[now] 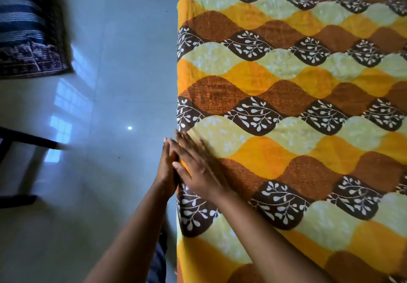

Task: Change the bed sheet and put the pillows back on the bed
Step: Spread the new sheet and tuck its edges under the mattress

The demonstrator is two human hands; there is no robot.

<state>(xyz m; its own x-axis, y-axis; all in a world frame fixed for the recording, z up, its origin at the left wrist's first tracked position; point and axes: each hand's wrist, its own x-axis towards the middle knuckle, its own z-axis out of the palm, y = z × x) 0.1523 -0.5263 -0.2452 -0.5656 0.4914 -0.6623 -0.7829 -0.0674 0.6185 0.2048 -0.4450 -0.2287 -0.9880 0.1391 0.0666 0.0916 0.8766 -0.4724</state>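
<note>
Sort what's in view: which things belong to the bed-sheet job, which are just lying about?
Job: patterned sheet; left hand at the bed's edge; right hand flat on the sheet; blurred striped bundle, maybe a pillow.
Lying about: dark furniture legs.

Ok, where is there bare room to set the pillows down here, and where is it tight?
The patterned bed sheet lies bare right of and beyond the right hand. The tiled floor is free between the bed's edge, the striped dark cloth and the dark furniture frame. Crowded at that edge, where the left hand meets the right.
</note>
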